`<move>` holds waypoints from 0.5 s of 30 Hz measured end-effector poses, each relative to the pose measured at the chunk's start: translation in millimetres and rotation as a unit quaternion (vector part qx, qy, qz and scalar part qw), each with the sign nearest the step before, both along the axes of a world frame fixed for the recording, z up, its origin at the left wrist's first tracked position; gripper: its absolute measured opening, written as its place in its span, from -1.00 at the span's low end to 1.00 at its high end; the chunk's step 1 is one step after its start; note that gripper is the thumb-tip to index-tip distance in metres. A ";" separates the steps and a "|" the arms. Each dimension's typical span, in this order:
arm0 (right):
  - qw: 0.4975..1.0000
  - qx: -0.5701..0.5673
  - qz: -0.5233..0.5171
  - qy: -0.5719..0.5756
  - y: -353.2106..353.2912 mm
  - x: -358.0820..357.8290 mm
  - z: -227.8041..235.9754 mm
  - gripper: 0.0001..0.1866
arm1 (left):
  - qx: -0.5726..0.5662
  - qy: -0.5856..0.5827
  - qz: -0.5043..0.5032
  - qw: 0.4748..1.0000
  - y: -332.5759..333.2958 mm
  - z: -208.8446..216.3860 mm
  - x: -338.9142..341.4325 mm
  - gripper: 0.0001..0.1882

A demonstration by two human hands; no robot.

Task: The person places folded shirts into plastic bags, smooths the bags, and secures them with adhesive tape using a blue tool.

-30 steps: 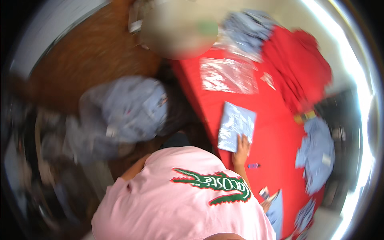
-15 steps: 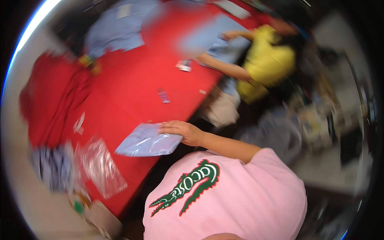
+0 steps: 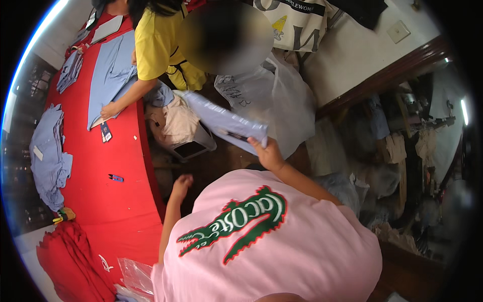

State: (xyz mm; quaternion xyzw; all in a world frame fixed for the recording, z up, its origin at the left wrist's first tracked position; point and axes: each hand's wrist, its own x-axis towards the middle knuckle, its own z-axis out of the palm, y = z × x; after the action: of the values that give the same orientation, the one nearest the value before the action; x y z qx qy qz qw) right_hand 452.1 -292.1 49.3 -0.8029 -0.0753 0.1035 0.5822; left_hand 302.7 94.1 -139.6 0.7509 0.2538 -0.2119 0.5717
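A folded light-blue garment in a see-through plastic bag (image 3: 221,120) is in my right hand (image 3: 269,155). I grip it by its near right end, and it is held up over the floor, slanting away to the far left. Behind its right part stands a large translucent white plastic sack (image 3: 276,103). My left hand (image 3: 181,186) is beside the table's edge with its fingers curled in and nothing visible in them. Just left of it lies the red-covered table (image 3: 126,206).
A co-worker in a yellow top (image 3: 153,43) handles a blue garment (image 3: 113,70) with tags at the table's far end. Blue garments (image 3: 48,156), small blue thread snips (image 3: 115,178) and red cloth (image 3: 73,264) lie leftward. A bin (image 3: 193,143) holding beige cloth stands beside the table.
My view has swung to the right. The bagged garment has moved from over the table's edge to beside the sack, in my right hand. My left hand has come into view.
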 end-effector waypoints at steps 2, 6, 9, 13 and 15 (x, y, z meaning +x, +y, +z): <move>0.998 0.004 -0.061 -0.028 -31.4 22.0 -8.9 -0.52 | 0.027 -0.073 -0.038 0.996 -25.3 11.1 79.7 -0.58; 0.991 -0.107 -0.062 -0.047 -108.0 58.7 -8.3 -0.50 | 0.049 -0.196 -0.079 0.976 -84.3 27.1 227.3 -0.52; 0.966 -0.204 -0.135 -0.087 -159.9 82.8 -4.0 -0.48 | 0.155 -0.236 -0.094 0.955 -139.7 55.4 305.8 -0.14; 0.929 -0.186 -0.313 -0.074 -197.5 114.5 5.1 -0.47 | 0.104 -0.257 0.065 0.959 -179.4 67.6 374.0 0.29; 0.916 -0.155 -0.356 -0.098 -190.7 134.5 12.5 -0.46 | 0.129 -0.276 0.077 0.949 -174.8 69.5 398.9 0.24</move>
State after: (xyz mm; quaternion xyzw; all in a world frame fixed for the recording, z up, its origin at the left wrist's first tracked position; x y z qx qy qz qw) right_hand 586.6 -482.7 61.8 -0.8628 0.1763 -0.1793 0.4386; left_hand 701.6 -80.7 -70.2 0.8256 0.1683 0.0824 0.5322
